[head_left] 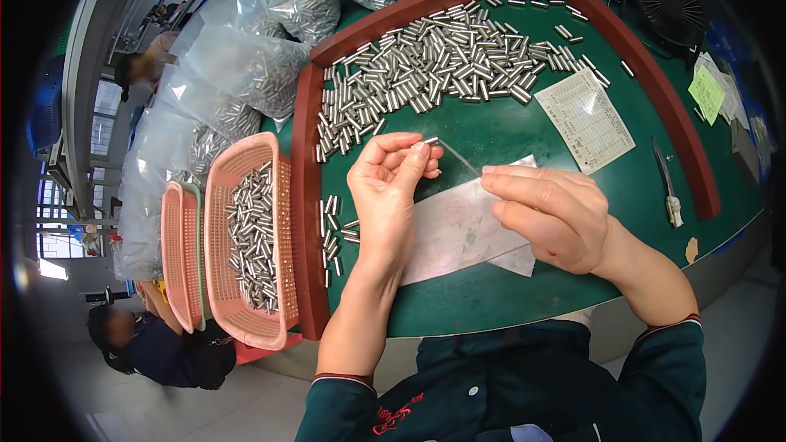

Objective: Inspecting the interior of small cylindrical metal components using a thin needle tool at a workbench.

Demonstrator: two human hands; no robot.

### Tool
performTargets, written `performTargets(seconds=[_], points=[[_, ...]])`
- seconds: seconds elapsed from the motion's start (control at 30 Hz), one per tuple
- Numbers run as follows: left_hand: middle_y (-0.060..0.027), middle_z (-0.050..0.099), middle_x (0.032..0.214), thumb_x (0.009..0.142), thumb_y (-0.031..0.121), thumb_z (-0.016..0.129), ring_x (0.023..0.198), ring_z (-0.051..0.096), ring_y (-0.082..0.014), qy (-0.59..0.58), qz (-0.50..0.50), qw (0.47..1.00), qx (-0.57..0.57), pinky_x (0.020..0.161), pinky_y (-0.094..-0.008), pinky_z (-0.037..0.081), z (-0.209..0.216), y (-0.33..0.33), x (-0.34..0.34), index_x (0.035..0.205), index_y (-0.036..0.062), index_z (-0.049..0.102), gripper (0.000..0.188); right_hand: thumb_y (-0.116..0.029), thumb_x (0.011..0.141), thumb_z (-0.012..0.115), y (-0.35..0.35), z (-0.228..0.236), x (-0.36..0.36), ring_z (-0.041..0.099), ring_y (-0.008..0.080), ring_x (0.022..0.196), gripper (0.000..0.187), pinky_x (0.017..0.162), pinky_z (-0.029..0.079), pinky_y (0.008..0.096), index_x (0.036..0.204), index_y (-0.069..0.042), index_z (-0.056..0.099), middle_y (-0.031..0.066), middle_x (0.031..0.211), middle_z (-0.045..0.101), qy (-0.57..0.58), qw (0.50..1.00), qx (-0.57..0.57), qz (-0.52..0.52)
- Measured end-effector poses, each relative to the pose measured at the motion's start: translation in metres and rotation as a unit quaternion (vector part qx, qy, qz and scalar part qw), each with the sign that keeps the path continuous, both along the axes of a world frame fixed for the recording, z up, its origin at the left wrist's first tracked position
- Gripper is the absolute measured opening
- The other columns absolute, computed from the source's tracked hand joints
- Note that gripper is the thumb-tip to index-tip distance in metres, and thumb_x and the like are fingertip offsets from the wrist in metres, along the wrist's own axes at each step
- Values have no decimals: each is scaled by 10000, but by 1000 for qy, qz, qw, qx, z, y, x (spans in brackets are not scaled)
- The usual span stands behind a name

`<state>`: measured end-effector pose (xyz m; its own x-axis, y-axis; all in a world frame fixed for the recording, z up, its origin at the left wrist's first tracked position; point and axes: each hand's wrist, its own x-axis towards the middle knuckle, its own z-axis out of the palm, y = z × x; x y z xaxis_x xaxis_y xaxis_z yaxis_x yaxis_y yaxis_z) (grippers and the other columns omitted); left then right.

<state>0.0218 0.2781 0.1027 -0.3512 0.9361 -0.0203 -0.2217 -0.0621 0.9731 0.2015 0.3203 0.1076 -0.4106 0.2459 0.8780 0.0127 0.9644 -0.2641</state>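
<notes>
Between the thumb and fingertips of my left hand [386, 180] is a small shiny metal cylinder [431, 141]. My right hand [553, 211] pinches a thin, straight rod [461, 159], whose far tip meets or nearly meets the end of that cylinder. Both hands are raised over a pale, smudged sheet [454, 233] on the green tabletop [491, 127]. Beyond them spreads a large heap of similar metal cylinders [442, 57]. A smaller group of cylinders [330, 233] lies left of my left wrist.
A dark red raised border [309, 196] edges the work area. Left of it stand a pink basket [285, 278] of cylinders and clear bags [262, 74] of metal parts. On the right are a printed card [585, 121], a pointed tool [665, 176] and a black fan [667, 4]. Two people are at left.
</notes>
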Motion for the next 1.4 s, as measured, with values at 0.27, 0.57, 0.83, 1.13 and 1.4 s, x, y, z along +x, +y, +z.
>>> performTargets(seconds=[0.27, 0.57, 0.83, 1.13, 1.4], points=[[-93, 600, 816, 833, 62, 570, 683, 562, -110, -152, -58, 985, -48, 647, -221, 477, -8, 4, -18, 921, 9, 544, 106, 24, 721, 626, -2, 5, 6, 639, 252, 740, 176, 568, 511, 274, 881, 18, 552, 164, 857, 629, 81, 991, -106, -2], [-71, 583, 791, 848, 69, 553, 669, 549, -95, -189, -109, 972, -85, 634, -207, 465, -10, 4, -15, 931, 13, 537, 102, -16, 888, 459, 1, -9, -5, 628, 184, 766, 68, 669, 522, 259, 933, 34, 468, 154, 889, 609, 204, 934, -290, 38], [-76, 575, 786, 846, 68, 556, 667, 541, -97, -181, -118, 973, -84, 633, -212, 467, -10, 3, -13, 925, 7, 540, 102, -25, 892, 456, 1, -12, -6, 628, 168, 755, 71, 650, 521, 248, 933, 31, 474, 140, 877, 608, 198, 931, -305, 39], [-80, 611, 786, 835, 72, 570, 668, 561, -104, -128, -109, 983, -76, 647, -220, 470, -8, 3, -6, 926, 20, 551, 106, -15, 892, 447, 3, -6, -3, 628, 174, 730, 57, 645, 522, 252, 912, 37, 463, 137, 852, 609, 178, 946, -269, 0], [-74, 586, 782, 847, 70, 550, 654, 538, -97, -173, -98, 977, -80, 632, -214, 458, -9, 1, -16, 923, 12, 543, 96, -80, 928, 393, 15, 4, 5, 619, 187, 706, 96, 648, 511, 258, 953, 8, 420, 146, 842, 600, 261, 888, -378, 6]])
